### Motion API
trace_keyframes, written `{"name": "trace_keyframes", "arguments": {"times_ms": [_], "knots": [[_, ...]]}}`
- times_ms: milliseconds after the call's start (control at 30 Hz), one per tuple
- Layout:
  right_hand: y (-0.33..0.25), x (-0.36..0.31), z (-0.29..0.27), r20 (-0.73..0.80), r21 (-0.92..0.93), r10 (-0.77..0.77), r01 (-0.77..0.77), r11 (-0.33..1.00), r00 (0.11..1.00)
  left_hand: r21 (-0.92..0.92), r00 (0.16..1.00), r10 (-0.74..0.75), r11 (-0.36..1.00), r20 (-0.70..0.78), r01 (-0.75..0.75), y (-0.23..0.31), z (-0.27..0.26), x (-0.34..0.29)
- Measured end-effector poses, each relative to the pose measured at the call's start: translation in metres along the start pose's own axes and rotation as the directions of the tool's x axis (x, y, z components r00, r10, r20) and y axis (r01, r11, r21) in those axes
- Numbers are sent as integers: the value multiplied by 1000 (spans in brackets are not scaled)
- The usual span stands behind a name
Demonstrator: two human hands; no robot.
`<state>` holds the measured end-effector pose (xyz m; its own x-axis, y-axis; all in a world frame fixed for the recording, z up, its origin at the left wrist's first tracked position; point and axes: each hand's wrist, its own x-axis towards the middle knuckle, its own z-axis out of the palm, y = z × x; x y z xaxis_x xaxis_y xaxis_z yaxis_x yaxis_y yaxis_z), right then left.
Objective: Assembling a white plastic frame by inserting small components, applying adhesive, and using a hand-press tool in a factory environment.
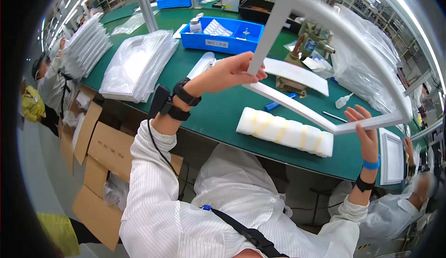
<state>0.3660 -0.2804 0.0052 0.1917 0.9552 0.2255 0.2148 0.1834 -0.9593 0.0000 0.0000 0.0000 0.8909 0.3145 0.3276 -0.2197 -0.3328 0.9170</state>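
A white rectangular frame (270, 31) with an open middle is held up, tilted, above the green table. My left hand (234, 72) pinches its left side near the lower corner. My right hand (365, 130) holds the lower right part, its fingers partly spread around the bar. Below the frame lies a white foam block (284, 131) with yellowish diagonal bands. Behind that block is a blue pen-like tool (280, 101). A small white dropper bottle (344, 100) and a thin white stick (334, 117) lie near my right hand.
A blue divided bin (211, 43) and a stack of plastic-wrapped white panels (138, 65) stand at the left. A green press (310, 42) stands behind the frame, beside plastic sheeting (367, 72). Open cartons (110, 145) sit below left. At the right, a co-worker sits near another white frame (391, 158).
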Motion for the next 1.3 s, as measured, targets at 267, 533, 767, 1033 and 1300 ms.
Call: {"name": "trace_keyframes", "arguments": {"times_ms": [267,533,767,1033,1300], "knots": [[24,22,-3,96,-500,-178,203,842,979,648,947,321,724,-11,-237,-56,-7,26],[75,55,-12,122,-723,-244,255,642,962,871,924,380,443,31,-211,-97,-15,51],[98,70,-11,137,-864,-264,245,440,955,928,945,327,344,22,-141,-123,-18,60],[123,74,-6,86,-879,-264,198,434,961,932,948,314,355,-44,-75,-136,-9,61],[114,39,-13,-229,-674,-90,-91,733,969,791,935,159,589,-317,168,-97,1,35]]}}
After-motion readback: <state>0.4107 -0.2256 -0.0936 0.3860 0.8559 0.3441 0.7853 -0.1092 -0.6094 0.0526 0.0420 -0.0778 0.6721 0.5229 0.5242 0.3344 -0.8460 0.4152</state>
